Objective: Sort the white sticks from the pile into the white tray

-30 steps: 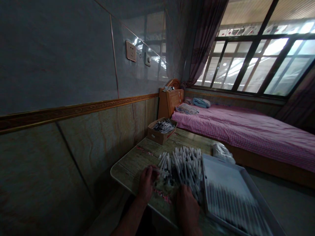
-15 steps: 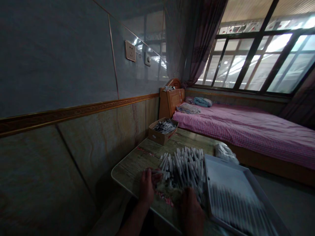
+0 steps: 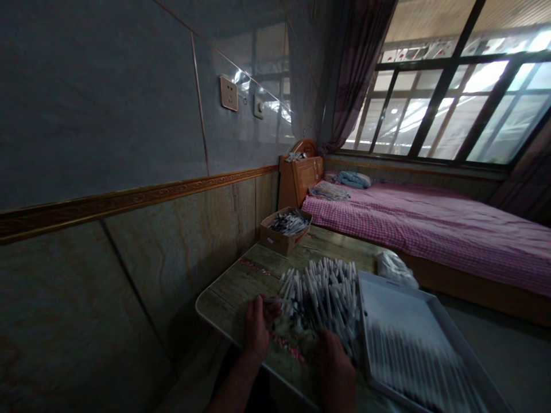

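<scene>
A heap of thin white pen tubes (image 3: 325, 292) lies on a small wood-patterned table (image 3: 241, 281). My left hand (image 3: 257, 330) rests at the heap's left edge, fingers pinched on one thin tube that points right. My right hand (image 3: 334, 367) lies at the heap's near edge with its fingers curled down among the tubes; what they hold is hidden. Just right of the heap stands a white tray (image 3: 404, 321) with tubes laid in a row along its near side.
A cardboard box (image 3: 284, 229) of dark pen parts sits at the table's far end. A crumpled white bag (image 3: 394, 267) lies behind the tray. The tiled wall runs along the left. A pink-checked bed (image 3: 430, 229) stands beyond the table, under a window.
My hands have barely shifted at the heap; the view has drifted slightly, and the left hand keeps its pinch on the tube.
</scene>
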Demonstrator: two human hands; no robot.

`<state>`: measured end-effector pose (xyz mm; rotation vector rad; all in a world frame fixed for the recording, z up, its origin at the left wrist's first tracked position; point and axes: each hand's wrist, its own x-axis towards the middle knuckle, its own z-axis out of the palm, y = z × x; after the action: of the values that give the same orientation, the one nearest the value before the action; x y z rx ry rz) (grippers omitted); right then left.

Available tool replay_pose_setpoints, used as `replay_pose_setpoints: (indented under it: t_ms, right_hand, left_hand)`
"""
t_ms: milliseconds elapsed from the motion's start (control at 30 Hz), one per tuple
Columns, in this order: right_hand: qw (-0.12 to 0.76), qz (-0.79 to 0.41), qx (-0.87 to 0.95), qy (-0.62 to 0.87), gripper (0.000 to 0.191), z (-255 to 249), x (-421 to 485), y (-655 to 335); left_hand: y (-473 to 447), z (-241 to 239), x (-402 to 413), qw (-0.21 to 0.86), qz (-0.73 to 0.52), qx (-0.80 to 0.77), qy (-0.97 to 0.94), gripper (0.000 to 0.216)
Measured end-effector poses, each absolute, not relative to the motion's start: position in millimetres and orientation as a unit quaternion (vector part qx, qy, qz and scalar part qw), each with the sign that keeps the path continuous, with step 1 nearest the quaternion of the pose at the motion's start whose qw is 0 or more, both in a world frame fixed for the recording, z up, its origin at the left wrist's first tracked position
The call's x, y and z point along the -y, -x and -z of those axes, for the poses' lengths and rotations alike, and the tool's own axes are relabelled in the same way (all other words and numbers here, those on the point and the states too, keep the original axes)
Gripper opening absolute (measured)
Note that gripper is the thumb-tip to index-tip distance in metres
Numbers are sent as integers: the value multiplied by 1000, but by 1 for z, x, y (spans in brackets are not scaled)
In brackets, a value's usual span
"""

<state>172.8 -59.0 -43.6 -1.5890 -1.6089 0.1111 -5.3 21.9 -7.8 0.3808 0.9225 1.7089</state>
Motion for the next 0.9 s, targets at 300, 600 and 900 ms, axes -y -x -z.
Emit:
replay_pose_setpoints:
  t_ms: [300, 600, 900]
  right_hand:
    - [482, -50, 614, 623, 32, 46, 62, -165]
    - [486, -43, 610, 624, 36, 49, 61, -168]
    - [465, -34, 634, 617, 33, 48, 63, -173]
  left_hand:
    - [6, 7, -23, 553, -726, -385, -138, 31]
    - [6, 5, -22, 543, -728, -388, -157, 39]
    - [7, 8, -23, 548, -735, -372, -146, 38]
